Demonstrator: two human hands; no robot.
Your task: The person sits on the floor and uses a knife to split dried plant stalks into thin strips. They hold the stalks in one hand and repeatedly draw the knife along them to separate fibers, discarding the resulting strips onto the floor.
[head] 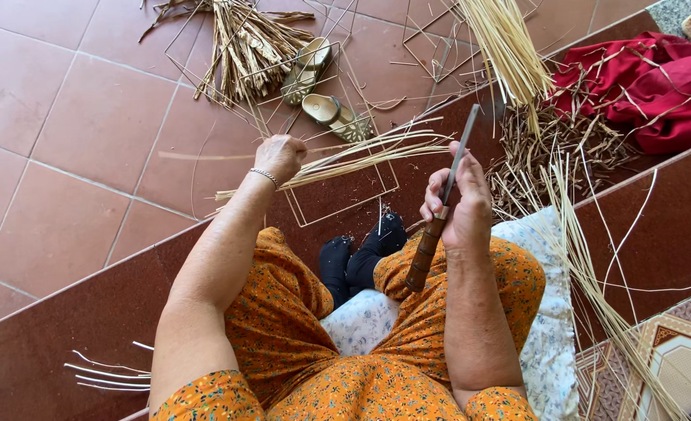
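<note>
1. the left hand (280,156) is closed in a fist around one end of a small bundle of pale reed strips (361,156), held out over the tiled floor (65,117); the strips fan away to the right.
2. the right hand (458,204) is wrapped tight around a knife (439,210) with a wooden handle, blade pointing up and away, apart from the strips.
3. judging by the mess, plenty is already split: loose strips lie by the sandals (322,86), a dry trimmings heap (548,148) sits near the red cloth (657,86).
4. long uncut stalks (587,273) lie beside the right knee, so much seems left.
</note>
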